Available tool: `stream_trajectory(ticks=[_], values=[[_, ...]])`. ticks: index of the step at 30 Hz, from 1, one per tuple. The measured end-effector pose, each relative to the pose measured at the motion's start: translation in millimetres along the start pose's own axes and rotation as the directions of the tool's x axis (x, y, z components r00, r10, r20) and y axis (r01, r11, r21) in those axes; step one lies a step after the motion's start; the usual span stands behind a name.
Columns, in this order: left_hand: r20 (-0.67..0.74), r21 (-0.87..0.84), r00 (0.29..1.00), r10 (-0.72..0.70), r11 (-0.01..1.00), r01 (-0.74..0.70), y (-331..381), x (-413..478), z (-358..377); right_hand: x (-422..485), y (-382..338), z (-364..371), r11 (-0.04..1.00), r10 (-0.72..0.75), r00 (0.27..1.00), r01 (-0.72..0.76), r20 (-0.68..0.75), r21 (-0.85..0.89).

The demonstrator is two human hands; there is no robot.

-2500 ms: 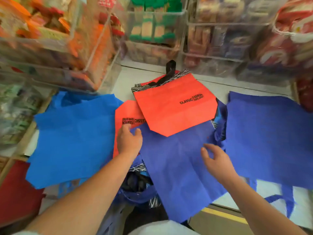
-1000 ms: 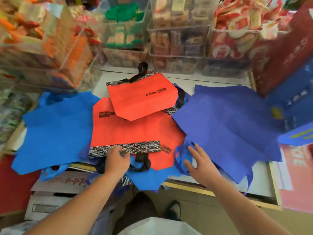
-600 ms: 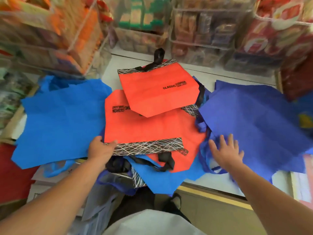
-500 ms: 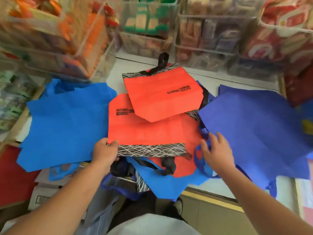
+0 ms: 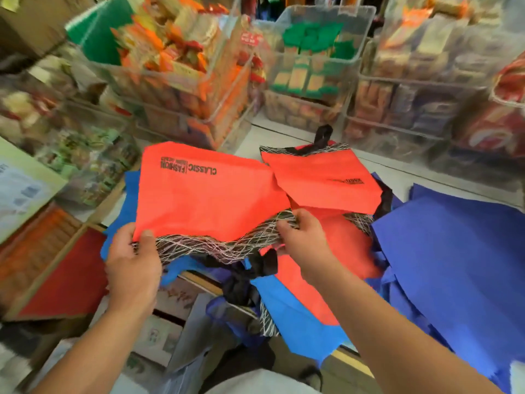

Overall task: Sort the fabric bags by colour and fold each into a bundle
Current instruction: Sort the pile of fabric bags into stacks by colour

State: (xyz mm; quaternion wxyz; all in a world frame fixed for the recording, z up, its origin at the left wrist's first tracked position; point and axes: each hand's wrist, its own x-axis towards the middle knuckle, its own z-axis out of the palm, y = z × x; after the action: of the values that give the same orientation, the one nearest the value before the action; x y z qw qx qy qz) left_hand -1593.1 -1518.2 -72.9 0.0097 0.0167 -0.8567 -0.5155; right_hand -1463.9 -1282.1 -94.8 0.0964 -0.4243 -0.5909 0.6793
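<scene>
White counter (image 5: 250, 137) at the back edge meets snack bins (image 5: 318, 66); left hand (image 5: 133, 260) and right hand (image 5: 304, 243) pinch the orange bag (image 5: 204, 200) by its black-webbed hem.

Fabric bags counted by colour

Three orange-red non-woven fabric bags (image 5: 204, 200) with black scribbled trim. Two light-blue fabric pieces (image 5: 298, 322) show. The darker violet-blue fabric bags (image 5: 443, 251) are layered, so their number is unclear. At least three clear plastic bins (image 5: 355, 38).

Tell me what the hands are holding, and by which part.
Both hold the same orange bag by its black patterned band: the left hand grips the band's left end, the right hand pinches its right end.
</scene>
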Motion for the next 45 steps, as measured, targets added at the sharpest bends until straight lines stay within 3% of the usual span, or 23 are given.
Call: stream_trajectory(ticks=[2,4,7,10,16,20,24,26,28,30,32,34,37,41,45], values=[[0.023,-0.086,0.999,-0.046,0.995,0.048,3,14,19,7,-23,-12,0.987,-0.145,0.983,0.137,-0.109,-0.079],[0.061,-0.141,0.994,-0.094,0.985,0.101,7,26,50,19,-36,-39,0.985,-0.170,0.965,0.159,-0.201,-0.067],[0.222,-0.170,0.970,-0.103,0.975,0.143,40,24,111,39,-40,-86,0.995,-0.065,0.948,0.083,-0.312,0.047],[0.415,-0.127,0.897,-0.156,0.966,0.226,72,23,178,65,-26,-126,0.993,0.069,0.923,-0.028,-0.378,0.113],[0.521,0.140,0.772,-0.365,0.928,0.345,80,40,230,79,0,-163,0.952,0.301,0.809,-0.220,-0.504,0.214],[0.628,0.217,0.623,-0.466,0.874,0.435,56,41,235,86,22,-160,0.936,0.315,0.821,-0.186,-0.475,0.300],[0.588,-0.112,0.709,-0.390,0.828,0.549,40,47,247,110,19,-154,0.931,0.256,0.823,-0.069,-0.507,0.358],[0.533,-0.103,0.716,-0.450,0.806,0.583,19,41,247,114,19,-150,0.918,0.221,0.861,-0.025,-0.459,0.396],[0.546,0.202,0.699,-0.463,0.882,0.426,-19,22,244,112,28,-150,0.881,0.299,0.847,-0.069,-0.438,0.469],[0.626,0.414,0.639,-0.448,0.885,0.214,-53,0,239,105,41,-149,0.891,0.398,0.778,-0.203,-0.486,0.406],[0.636,0.439,0.661,-0.398,0.891,0.115,-69,-14,237,99,62,-149,0.931,0.364,0.750,-0.307,-0.552,0.196],[0.598,0.432,0.698,-0.392,0.892,0.132,-71,-18,237,90,74,-144,0.959,0.272,0.820,-0.272,-0.503,0.076],[0.597,0.445,0.707,-0.379,0.890,0.102,-58,-22,232,79,74,-138,0.947,0.314,0.872,-0.261,-0.375,0.185],[0.609,0.477,0.720,-0.333,0.879,0.003,-60,-30,228,72,77,-143,0.949,0.314,0.889,-0.280,-0.332,0.148],[0.631,0.598,0.673,-0.386,0.795,-0.104,-57,-46,223,70,41,-158,0.887,0.278,0.927,-0.147,-0.253,0.438]])
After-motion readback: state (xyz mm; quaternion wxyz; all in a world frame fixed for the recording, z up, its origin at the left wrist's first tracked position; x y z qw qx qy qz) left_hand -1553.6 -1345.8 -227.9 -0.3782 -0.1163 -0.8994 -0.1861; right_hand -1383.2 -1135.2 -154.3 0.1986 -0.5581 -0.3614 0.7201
